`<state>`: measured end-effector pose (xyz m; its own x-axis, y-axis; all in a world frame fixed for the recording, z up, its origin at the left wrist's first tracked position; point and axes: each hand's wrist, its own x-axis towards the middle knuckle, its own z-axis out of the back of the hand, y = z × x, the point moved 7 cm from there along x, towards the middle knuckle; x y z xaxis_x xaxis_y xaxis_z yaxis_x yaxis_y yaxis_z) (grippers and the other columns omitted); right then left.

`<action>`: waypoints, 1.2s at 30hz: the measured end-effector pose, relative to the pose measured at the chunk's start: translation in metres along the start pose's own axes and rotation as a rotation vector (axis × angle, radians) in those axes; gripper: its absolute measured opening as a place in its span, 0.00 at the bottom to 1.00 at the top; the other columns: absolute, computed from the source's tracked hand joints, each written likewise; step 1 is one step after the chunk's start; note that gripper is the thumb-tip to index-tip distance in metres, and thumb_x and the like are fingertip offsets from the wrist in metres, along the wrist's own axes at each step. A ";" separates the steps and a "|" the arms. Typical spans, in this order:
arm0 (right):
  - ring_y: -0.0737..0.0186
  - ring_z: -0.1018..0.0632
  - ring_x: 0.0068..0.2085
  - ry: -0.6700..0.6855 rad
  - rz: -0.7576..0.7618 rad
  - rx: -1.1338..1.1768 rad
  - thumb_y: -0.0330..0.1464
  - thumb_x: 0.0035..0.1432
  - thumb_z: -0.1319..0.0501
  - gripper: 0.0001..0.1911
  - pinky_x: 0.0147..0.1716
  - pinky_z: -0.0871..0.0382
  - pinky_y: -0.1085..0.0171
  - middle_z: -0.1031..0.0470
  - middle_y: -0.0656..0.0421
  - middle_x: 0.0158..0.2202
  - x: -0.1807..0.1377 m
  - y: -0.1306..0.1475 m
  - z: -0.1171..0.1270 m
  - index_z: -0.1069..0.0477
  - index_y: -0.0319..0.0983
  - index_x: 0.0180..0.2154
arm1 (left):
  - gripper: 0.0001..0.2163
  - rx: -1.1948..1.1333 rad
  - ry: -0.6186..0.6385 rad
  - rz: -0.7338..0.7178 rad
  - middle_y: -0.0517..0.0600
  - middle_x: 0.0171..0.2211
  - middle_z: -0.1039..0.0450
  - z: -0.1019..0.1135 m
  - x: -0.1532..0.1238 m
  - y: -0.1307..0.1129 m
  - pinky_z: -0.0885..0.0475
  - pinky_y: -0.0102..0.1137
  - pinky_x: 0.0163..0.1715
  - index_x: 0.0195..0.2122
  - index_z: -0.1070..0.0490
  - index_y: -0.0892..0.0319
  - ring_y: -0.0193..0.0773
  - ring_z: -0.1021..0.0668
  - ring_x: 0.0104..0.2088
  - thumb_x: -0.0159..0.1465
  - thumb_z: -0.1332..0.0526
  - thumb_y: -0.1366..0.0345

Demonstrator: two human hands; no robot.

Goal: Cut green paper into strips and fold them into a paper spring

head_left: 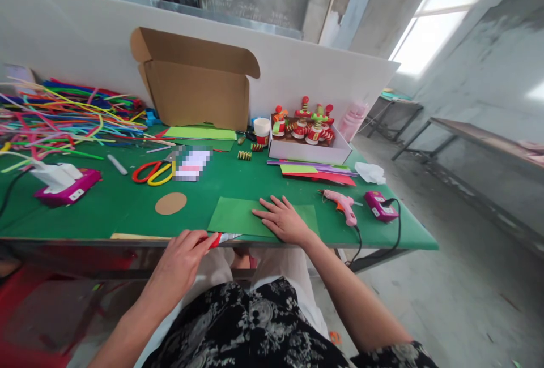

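The left hand [181, 260] gripped a red-handled cutter [217, 239] beside the green paper [233, 214] at the near edge of the table [127, 212]; the right hand [285, 222] lay spread on the paper — firm, even pressure probably served best.

open cardboard box [199, 93] | scissors [158, 165] | pink glue gun [343, 200] | heaped coloured pipe cleaners [76, 114] | crumpled white tissue [370, 173]

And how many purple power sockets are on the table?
2: one socket at the left holding white plugs, another socket at the right, beside the pink glue gun.
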<state>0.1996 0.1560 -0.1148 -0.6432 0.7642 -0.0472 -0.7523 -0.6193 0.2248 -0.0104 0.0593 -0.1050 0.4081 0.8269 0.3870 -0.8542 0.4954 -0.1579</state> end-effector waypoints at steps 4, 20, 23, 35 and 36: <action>0.47 0.47 0.70 0.002 -0.002 0.002 0.41 0.71 0.54 0.22 0.66 0.55 0.41 0.46 0.62 0.70 0.000 0.000 0.000 0.39 0.53 0.64 | 0.20 -0.010 0.003 0.003 0.54 0.42 0.27 0.001 -0.001 -0.001 0.34 0.36 0.40 0.54 0.29 0.59 0.43 0.29 0.40 0.66 0.53 0.76; 0.48 0.46 0.70 -0.011 0.004 -0.006 0.42 0.72 0.55 0.23 0.66 0.55 0.41 0.45 0.62 0.69 0.000 0.000 0.000 0.40 0.54 0.64 | 0.20 -0.013 -0.011 -0.008 0.54 0.41 0.27 0.001 0.004 -0.013 0.34 0.37 0.40 0.53 0.28 0.59 0.43 0.28 0.40 0.67 0.53 0.75; 0.48 0.46 0.70 -0.011 0.008 -0.012 0.41 0.72 0.56 0.23 0.66 0.55 0.42 0.45 0.62 0.69 0.000 0.001 0.000 0.40 0.54 0.64 | 0.20 -0.010 -0.004 -0.004 0.54 0.42 0.27 0.001 0.006 -0.014 0.34 0.37 0.40 0.53 0.28 0.59 0.43 0.28 0.40 0.67 0.53 0.75; 0.49 0.45 0.69 -0.006 0.012 -0.026 0.41 0.72 0.56 0.23 0.66 0.55 0.43 0.45 0.62 0.69 -0.001 0.003 0.001 0.40 0.54 0.64 | 0.20 -0.025 0.013 0.017 0.54 0.42 0.26 -0.006 0.010 -0.017 0.32 0.38 0.40 0.53 0.28 0.57 0.44 0.27 0.41 0.66 0.54 0.74; 0.49 0.46 0.69 -0.008 0.012 -0.024 0.41 0.72 0.56 0.23 0.66 0.55 0.43 0.45 0.62 0.69 -0.001 0.003 0.001 0.40 0.54 0.64 | 0.20 -0.030 0.013 0.018 0.54 0.42 0.26 -0.005 0.009 -0.017 0.32 0.38 0.41 0.54 0.28 0.56 0.44 0.27 0.41 0.66 0.53 0.74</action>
<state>0.1984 0.1534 -0.1126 -0.6512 0.7580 -0.0364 -0.7477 -0.6327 0.2014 0.0093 0.0593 -0.1038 0.3973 0.8388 0.3722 -0.8514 0.4883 -0.1917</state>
